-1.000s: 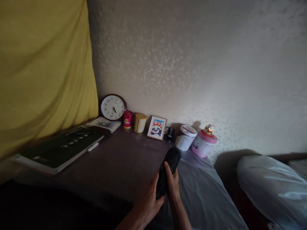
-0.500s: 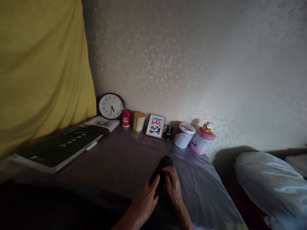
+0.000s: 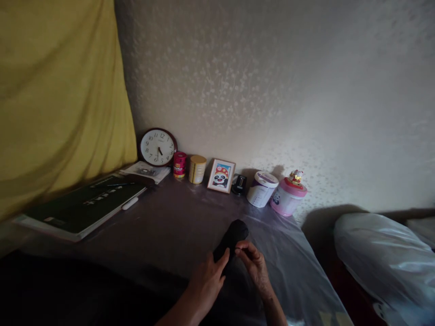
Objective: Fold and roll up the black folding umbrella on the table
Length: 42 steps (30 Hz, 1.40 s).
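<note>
A long, dark bundle with a rounded far end, by its shape a black folded umbrella (image 3: 237,231), lies slanted over the near part of the table. My left hand (image 3: 209,274) wraps its near portion, thumb along the upper side. Close against the right edge of the umbrella, my right hand (image 3: 253,265) is closed in a pinch, thumb against fingers. Whatever sits between those fingertips is too small and dark to make out. The umbrella's near end is lost in shadow behind my left hand.
Along the wall stand a clock (image 3: 158,147), a red can (image 3: 179,165), a yellow-lidded can (image 3: 197,170), a panda picture frame (image 3: 221,175), a small black device (image 3: 239,185), a white tub (image 3: 261,190) and a pink tub (image 3: 288,199). Left lies a dark green book (image 3: 81,206); right, a plastic-covered bundle (image 3: 384,253).
My right hand has drawn a little to the right, from on top of the umbrella to its edge, fingers pinched. The left hand keeps its hold; the umbrella's far end has shifted slightly right.
</note>
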### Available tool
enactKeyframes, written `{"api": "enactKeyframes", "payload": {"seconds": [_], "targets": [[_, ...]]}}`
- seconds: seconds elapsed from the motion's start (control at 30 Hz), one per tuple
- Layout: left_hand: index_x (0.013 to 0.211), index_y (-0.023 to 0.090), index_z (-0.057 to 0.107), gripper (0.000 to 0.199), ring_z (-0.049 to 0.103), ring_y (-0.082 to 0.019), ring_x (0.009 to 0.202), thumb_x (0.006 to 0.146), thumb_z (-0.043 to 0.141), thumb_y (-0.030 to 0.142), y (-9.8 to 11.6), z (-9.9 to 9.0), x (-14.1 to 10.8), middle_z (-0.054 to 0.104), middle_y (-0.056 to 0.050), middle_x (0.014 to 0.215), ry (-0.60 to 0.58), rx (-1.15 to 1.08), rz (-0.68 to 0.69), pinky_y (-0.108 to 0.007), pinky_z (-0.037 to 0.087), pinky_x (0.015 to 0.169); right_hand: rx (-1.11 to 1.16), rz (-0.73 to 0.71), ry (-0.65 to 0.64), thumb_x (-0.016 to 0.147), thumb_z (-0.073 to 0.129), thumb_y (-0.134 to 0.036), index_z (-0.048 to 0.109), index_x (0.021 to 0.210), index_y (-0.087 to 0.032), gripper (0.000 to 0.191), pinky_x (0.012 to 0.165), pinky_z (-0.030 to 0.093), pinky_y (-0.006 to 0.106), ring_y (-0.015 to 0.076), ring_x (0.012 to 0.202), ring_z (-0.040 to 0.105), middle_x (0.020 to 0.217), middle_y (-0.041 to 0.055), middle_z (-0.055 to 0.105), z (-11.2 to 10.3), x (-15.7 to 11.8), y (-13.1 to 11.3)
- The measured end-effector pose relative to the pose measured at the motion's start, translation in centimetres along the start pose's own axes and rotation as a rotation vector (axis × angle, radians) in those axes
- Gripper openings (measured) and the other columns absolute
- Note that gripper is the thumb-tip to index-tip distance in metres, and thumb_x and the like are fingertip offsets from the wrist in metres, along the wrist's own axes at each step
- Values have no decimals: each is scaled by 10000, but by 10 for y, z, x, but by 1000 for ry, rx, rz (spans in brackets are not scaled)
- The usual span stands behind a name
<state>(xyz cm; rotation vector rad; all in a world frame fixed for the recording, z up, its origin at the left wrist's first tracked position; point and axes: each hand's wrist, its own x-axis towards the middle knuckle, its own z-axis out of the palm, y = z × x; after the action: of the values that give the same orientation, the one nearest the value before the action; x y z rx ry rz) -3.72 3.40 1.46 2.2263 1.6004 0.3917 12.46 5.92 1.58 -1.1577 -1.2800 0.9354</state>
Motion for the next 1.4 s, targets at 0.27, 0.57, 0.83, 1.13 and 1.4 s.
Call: {"api": "enactKeyframes", "payload": {"seconds": [0.27, 0.57, 0.83, 1.13, 1.4], "targets": [[1356, 330, 335, 586, 648, -229, 783, 812, 548, 298, -4, 3, -2, 528, -126, 1159, 27, 35, 26, -327, 500, 686, -118, 31, -159, 699, 673, -368, 662, 701, -197, 171, 601, 399, 231, 121, 594, 492, 592, -33, 556, 10, 20, -12], [1363, 373, 302, 660, 661, -235, 792, 801, 548, 132, 2, -17, -6, 520, -146, 1206, -92, 157, 54, -337, 514, 690, -364, -45, -285, 702, 621, -285, 696, 694, -231, 93, 505, 405, 223, 113, 527, 521, 658, -16, 611, 15, 41, -6], [1369, 405, 259, 674, 647, -248, 900, 813, 564, 175, -6, -18, -7, 447, -150, 1309, -77, 81, 110, -361, 496, 765, -497, -202, -205, 775, 557, -269, 671, 733, -229, 128, 639, 423, 257, 147, 666, 561, 721, 6, 627, 20, 32, -11], [1434, 251, 57, 801, 607, -276, 1007, 804, 552, 262, -15, -20, -15, 424, -206, 1336, -110, 6, 34, -360, 462, 833, -120, 28, 50, 694, 655, -453, 675, 761, -193, 269, 505, 411, 232, 120, 532, 500, 607, -21, 586, 3, 29, -5], [1415, 279, -92, 960, 615, -267, 994, 741, 572, 123, -16, -26, -24, 338, -231, 1391, -178, 61, 3, -330, 465, 806, -74, 136, 233, 658, 663, -496, 681, 835, -162, 378, 582, 471, 285, 175, 650, 593, 737, 30, 659, -18, 7, 9]]}}
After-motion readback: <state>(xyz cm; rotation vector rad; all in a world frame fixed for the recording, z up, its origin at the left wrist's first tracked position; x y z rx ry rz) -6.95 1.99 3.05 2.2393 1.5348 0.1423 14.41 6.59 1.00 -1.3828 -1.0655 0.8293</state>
